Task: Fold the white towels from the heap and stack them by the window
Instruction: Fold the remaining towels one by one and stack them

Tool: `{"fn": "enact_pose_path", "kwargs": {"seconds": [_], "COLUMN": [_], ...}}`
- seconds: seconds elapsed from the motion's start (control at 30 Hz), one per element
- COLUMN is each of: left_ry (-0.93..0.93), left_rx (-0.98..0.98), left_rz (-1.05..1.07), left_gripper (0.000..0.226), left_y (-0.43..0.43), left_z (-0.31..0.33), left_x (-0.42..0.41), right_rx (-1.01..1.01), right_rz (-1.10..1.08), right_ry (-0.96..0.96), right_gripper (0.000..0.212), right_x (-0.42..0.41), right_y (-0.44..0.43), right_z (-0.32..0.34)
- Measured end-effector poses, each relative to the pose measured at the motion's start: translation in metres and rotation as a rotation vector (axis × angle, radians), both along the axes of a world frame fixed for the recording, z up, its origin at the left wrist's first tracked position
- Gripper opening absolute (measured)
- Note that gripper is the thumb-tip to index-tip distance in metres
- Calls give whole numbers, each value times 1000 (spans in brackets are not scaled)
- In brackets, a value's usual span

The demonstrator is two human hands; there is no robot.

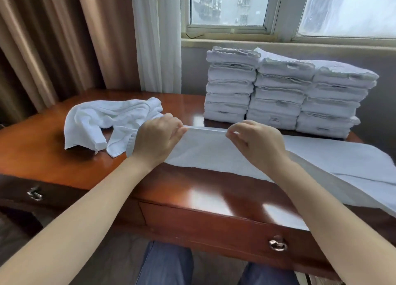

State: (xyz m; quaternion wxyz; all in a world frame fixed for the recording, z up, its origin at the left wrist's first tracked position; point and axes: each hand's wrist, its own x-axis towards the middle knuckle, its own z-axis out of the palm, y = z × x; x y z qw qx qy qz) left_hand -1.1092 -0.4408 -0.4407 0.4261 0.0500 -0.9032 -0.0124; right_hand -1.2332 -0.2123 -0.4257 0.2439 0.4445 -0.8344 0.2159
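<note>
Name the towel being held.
The flat towel spread across the desk: left hand and right hand pinch its edge. The crumpled towel lies loose; folded stacks stand behind.

The flat white cloth towel (214, 151) is looking plain white, and the crumpled white towel heap (90, 117) and the three stacks of folded white towels (278, 96) are matching it. The glossy reddish-brown wooden desk (90, 166) is shining with pale reflections. The heavy fabric curtains (53, 38) are hanging in beige and brown vertical bands; the thin sheer curtain (154, 38) is looking white. The denim trouser legs (167, 263) are showing blue.
</note>
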Motion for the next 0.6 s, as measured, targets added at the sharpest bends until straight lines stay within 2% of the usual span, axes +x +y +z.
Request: {"fn": "enact_pose_path", "kwargs": {"seconds": [0.13,0.33,0.43,0.53,0.6], "left_ry": [-63,-280,-401,-402,-395], "left_rx": [-67,-104,19,210,267], "left_rz": [-12,-25,46,156,157], "left_gripper": [31,32,35,33,32], "left_y": [-29,-64,-73,-81,-86], "left_z": [2,-11,-28,-43,-47], "left_x": [-46,-98,-110,-116,-118], "right_rx": [100,215,270,227,183], "right_rz": [14,20,9,-21,-37], "right_ry": [75,40,-28,-149,-186], "right_gripper": [27,33,33,34,35], "right_x": [-54,-121,-138,-148,-153], "right_y": [-25,-60,-72,-77,-78], "right_z": [4,-19,-42,-60,-65]}}
